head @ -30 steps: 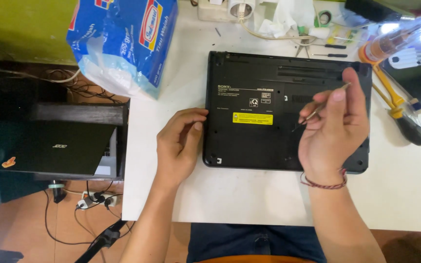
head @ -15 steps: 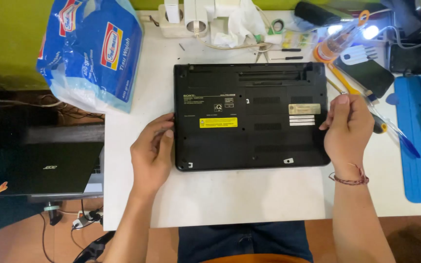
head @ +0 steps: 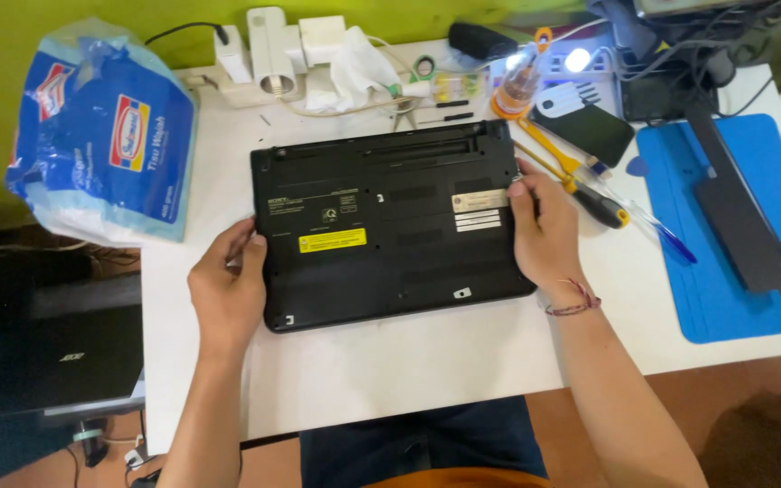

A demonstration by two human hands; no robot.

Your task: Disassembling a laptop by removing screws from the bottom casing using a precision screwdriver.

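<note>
Both hands grip an upturned black laptop [head: 386,230] by its short edges.

The left hand [head: 228,289] clasps the laptop's left edge, the right hand [head: 542,226] its right edge; the laptop lies between them on the white table [head: 409,370], a yellow-handled screwdriver [head: 580,185] just right of it.

Laptop [head: 390,226] on table [head: 409,370], between hands [head: 228,289].
</note>
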